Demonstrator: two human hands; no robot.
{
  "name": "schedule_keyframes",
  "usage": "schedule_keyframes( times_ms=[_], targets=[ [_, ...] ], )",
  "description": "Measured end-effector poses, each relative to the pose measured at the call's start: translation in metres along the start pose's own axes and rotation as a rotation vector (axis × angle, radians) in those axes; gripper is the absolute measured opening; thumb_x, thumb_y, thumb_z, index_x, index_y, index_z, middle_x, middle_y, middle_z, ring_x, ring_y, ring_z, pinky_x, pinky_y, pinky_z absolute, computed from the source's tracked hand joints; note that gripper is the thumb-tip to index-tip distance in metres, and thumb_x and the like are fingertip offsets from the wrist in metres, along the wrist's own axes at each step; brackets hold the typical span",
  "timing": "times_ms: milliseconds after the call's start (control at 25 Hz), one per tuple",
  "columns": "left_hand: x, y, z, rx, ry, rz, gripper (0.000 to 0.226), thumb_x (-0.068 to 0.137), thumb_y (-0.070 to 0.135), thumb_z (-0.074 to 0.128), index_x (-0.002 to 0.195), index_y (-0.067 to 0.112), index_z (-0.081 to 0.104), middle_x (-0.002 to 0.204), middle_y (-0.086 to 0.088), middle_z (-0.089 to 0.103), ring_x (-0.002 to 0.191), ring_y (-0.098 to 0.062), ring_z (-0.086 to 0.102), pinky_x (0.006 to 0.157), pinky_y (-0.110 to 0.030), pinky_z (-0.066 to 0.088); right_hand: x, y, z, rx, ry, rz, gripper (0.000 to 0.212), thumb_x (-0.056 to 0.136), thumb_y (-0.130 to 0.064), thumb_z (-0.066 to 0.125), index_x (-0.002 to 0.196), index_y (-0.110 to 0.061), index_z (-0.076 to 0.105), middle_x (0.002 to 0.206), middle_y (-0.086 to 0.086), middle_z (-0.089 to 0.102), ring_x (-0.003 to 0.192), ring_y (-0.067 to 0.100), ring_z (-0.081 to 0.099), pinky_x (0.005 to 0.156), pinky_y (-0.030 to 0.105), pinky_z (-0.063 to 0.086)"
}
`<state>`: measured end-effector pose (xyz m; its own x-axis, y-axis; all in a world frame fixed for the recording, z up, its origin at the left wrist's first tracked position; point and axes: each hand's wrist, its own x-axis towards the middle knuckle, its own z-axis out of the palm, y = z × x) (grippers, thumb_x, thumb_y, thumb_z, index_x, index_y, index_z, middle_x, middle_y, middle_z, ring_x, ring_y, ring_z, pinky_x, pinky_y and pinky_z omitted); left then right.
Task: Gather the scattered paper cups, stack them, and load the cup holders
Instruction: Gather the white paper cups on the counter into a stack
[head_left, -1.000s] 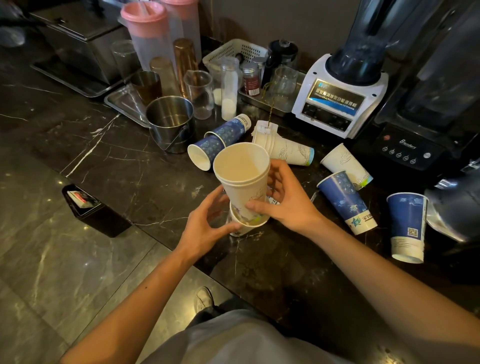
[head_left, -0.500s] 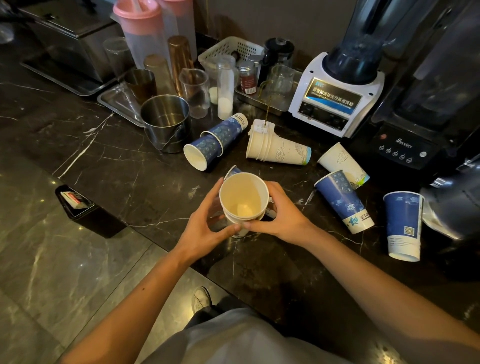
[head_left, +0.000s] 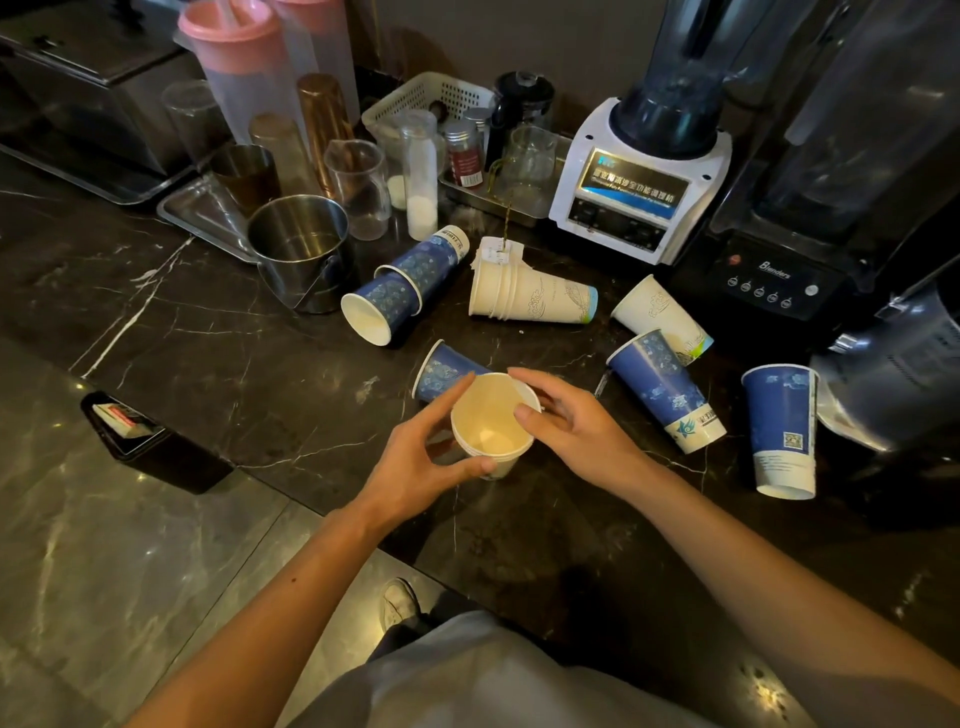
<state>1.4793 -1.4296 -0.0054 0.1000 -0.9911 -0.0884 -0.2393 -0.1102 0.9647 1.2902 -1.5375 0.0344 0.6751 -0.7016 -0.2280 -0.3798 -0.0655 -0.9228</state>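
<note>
The white stack (head_left: 492, 426) stands upright close to the near edge of the dark counter (head_left: 249, 374), and there is bare marble to its left all the way out toward the steel pail (head_left: 298, 249). Behind the stack it gets crowded: a blue cup (head_left: 441, 369) lies on its side just past the rim, almost touching it. The left hand (head_left: 421, 462) curls round the stack's left wall, thumb across the front below the rim, fingers round the back, a firm part-closed hold. The right hand (head_left: 571, 421) comes in from the right with fingers bent and spread, thumb tip on the rim and forefinger arched over the far lip; it touches but does not wrap the cup. The stack shows several nested rims and a pale cream inside. Farther behind the stack, two nested blue cups (head_left: 405, 291) lie mouth toward us, and a lying white stack (head_left: 530, 296) points right. Right of the stack, a white cup (head_left: 660, 317) and a blue one (head_left: 665, 389) lie tipped, touching each other, and a blue cup (head_left: 782, 431) stands mouth down near the blender (head_left: 639, 176).
</note>
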Motion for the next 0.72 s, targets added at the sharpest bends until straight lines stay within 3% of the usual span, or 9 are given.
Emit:
schedule_keyframes(
  times_ms=[80, 200, 360, 560, 720],
  targets=[
    [0.006, 0.006, 0.005, 0.003, -0.022, -0.006, 0.095, 0.07, 0.04, 0.08, 0.148, 0.042, 0.025, 0.143, 0.026, 0.039, 0.127, 0.0, 0.047, 0.102, -0.025, 0.046, -0.006, 0.002, -0.007, 0.02, 0.05, 0.014, 0.05, 0.097, -0.028, 0.056, 0.145, -0.025, 0.043, 0.144, -0.006, 0.049, 0.13, 0.006, 0.048, 0.096, 0.015, 0.046],
    [0.015, 0.013, 0.015, -0.006, -0.077, -0.013, 0.082, 0.072, 0.034, 0.08, 0.139, 0.047, 0.035, 0.136, 0.028, 0.046, 0.124, 0.003, 0.049, 0.093, -0.017, 0.047, -0.02, 0.002, -0.02, -0.001, 0.125, 0.023, 0.046, 0.099, -0.027, 0.053, 0.143, -0.023, 0.045, 0.138, -0.009, 0.053, 0.123, 0.001, 0.051, 0.094, 0.012, 0.045],
    [0.037, 0.03, 0.037, 0.015, -0.189, 0.02, 0.082, 0.073, 0.029, 0.081, 0.143, 0.035, 0.039, 0.138, 0.017, 0.051, 0.126, -0.002, 0.049, 0.098, -0.02, 0.047, -0.041, 0.011, -0.046, -0.045, 0.272, 0.033, 0.038, 0.101, -0.022, 0.048, 0.138, -0.02, 0.052, 0.127, -0.012, 0.057, 0.109, -0.012, 0.054, 0.088, 0.006, 0.044],
    [0.073, 0.043, 0.071, -0.004, -0.345, 0.018, 0.084, 0.074, 0.017, 0.081, 0.145, 0.03, 0.037, 0.139, 0.013, 0.051, 0.126, 0.0, 0.049, 0.095, -0.016, 0.047, -0.056, 0.03, -0.073, -0.041, 0.434, 0.055, 0.034, 0.101, -0.017, 0.048, 0.134, -0.018, 0.056, 0.129, -0.005, 0.06, 0.118, 0.005, 0.055, 0.102, 0.025, 0.044],
    [0.097, 0.046, 0.088, 0.009, -0.401, 0.023, 0.083, 0.074, 0.018, 0.081, 0.142, 0.035, 0.037, 0.137, 0.017, 0.051, 0.126, 0.0, 0.05, 0.097, -0.017, 0.046, -0.056, 0.041, -0.095, -0.059, 0.502, 0.061, 0.034, 0.101, -0.016, 0.047, 0.134, -0.016, 0.058, 0.127, -0.002, 0.062, 0.112, 0.003, 0.057, 0.096, 0.022, 0.046]
  ],
)
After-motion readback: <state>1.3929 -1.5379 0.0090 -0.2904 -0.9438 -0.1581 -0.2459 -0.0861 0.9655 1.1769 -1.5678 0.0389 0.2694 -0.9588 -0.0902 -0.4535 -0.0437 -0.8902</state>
